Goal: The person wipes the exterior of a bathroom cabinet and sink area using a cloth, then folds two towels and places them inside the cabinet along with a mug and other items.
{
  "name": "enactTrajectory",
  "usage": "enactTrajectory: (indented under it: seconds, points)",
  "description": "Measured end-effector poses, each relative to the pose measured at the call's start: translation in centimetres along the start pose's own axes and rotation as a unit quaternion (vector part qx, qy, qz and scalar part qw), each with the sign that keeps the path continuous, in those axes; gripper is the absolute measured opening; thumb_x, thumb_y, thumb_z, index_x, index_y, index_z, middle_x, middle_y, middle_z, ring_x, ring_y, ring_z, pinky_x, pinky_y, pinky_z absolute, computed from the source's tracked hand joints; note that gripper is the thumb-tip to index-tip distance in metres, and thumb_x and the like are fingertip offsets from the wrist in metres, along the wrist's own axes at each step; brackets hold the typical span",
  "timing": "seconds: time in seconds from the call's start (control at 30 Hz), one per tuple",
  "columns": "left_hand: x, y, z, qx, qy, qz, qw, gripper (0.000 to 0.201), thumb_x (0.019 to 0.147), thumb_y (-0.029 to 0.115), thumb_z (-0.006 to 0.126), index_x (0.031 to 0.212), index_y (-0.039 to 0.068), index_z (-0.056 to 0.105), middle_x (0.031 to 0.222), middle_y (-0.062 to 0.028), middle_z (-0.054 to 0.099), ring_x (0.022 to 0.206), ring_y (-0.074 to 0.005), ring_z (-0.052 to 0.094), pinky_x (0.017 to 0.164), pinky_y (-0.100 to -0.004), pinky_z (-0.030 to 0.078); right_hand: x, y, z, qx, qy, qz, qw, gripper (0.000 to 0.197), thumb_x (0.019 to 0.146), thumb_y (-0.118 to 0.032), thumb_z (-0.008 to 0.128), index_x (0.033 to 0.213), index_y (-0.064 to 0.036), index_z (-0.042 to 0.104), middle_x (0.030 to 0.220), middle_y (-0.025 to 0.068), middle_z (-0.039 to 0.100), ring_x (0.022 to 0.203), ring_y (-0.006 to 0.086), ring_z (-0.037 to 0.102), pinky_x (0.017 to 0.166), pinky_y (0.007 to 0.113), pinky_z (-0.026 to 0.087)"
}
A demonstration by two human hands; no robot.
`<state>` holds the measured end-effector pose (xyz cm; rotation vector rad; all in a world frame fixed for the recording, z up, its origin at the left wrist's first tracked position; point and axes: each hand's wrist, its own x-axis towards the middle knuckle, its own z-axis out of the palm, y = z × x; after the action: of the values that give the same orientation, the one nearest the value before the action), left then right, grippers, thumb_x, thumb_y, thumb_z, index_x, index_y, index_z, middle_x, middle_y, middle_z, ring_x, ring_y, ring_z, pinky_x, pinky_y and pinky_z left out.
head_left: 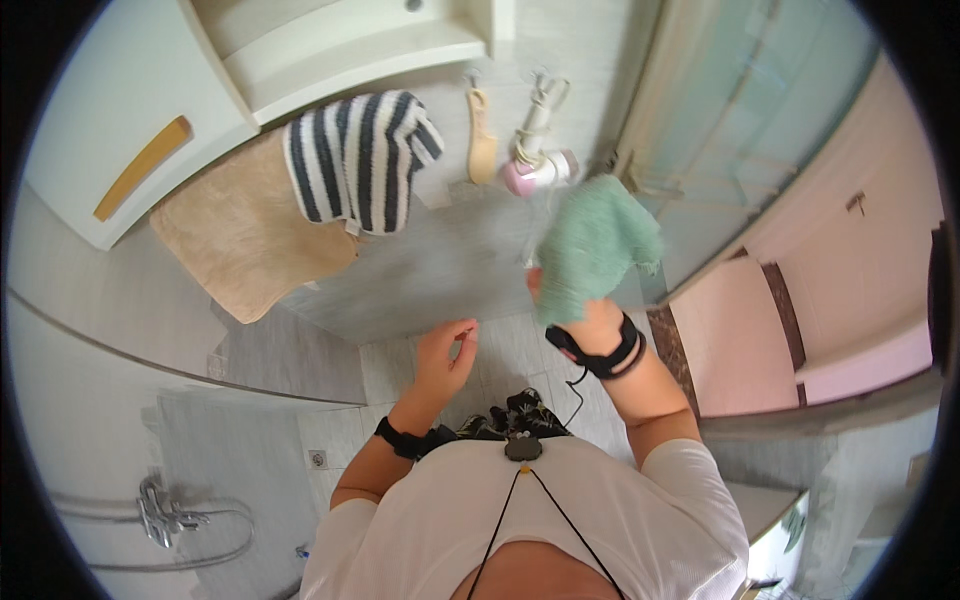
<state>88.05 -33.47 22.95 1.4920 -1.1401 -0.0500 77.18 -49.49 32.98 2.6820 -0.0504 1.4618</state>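
A green towel point(600, 235), smeared by motion, hangs from my right hand point(590, 318). The fingers are closed on its lower end and mostly covered by the cloth. To the left, my left hand point(447, 358) is raised in front of my body, loosely curved, with a gap between thumb and fingers; I see nothing held in it. Beyond it a striped dark-and-white towel point(365, 160) and a beige towel point(255, 225) hang under a white cabinet point(160, 95). A pale comb point(481, 140) and a white-and-pink hair dryer point(540, 165) hang on wall hooks.
A frosted glass door point(740, 130) stands at the right, beside a pink panel point(725, 335) with brown trim. At lower left are a chrome shower tap point(165, 515) with a hose and a floor drain point(317, 459). An open white shelf point(360, 50) sits above the towels.
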Motion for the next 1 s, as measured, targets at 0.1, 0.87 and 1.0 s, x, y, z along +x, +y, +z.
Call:
enactTrajectory:
  seconds: [0.1, 0.87, 1.0]
  points:
    - [1.1, -0.5, -1.7, 0.039, 0.076, 0.005, 0.996, 0.013, 0.075, 0.005, 0.057, 0.088, 0.003, 0.056, 0.077, -0.0100, 0.060, 0.067, -0.0167, 0.058, 0.060, -0.0265, 0.046, 6.9, 2.3, 4.5, 0.056, 0.050, -0.009, 0.997, 0.038, 0.064, -0.008, 0.055, 0.100, -0.0002, 0.054, 0.103, 0.0179, 0.051, 0.103, 0.0359, 0.043, 0.092, 0.045, 0.029]
    - [3.8, -4.2, -17.9, 0.072, 0.130, -0.102, 0.984, 0.013, 0.077, 0.004, 0.053, 0.088, 0.000, 0.057, 0.079, -0.0081, 0.060, 0.066, -0.0130, 0.056, 0.063, -0.0244, 0.044, 19.6, 3.0, 8.5, -0.134, 0.134, 0.025, 0.982, 0.026, 0.072, -0.027, 0.056, 0.085, -0.0043, 0.054, 0.065, 0.0123, 0.053, 0.062, 0.0290, 0.052, 0.053, 0.038, 0.043]
    - [5.1, -3.6, -17.7, 0.080, 0.085, -0.080, 0.990, 0.013, 0.077, 0.005, 0.054, 0.088, -0.001, 0.057, 0.077, -0.0078, 0.061, 0.066, -0.0130, 0.057, 0.061, -0.0240, 0.044, 22.7, 1.9, 6.8, -0.115, -0.064, 0.118, 0.984, 0.032, 0.077, -0.031, 0.047, 0.074, -0.0013, 0.058, 0.066, 0.0151, 0.057, 0.063, 0.0305, 0.055, 0.058, 0.038, 0.045]
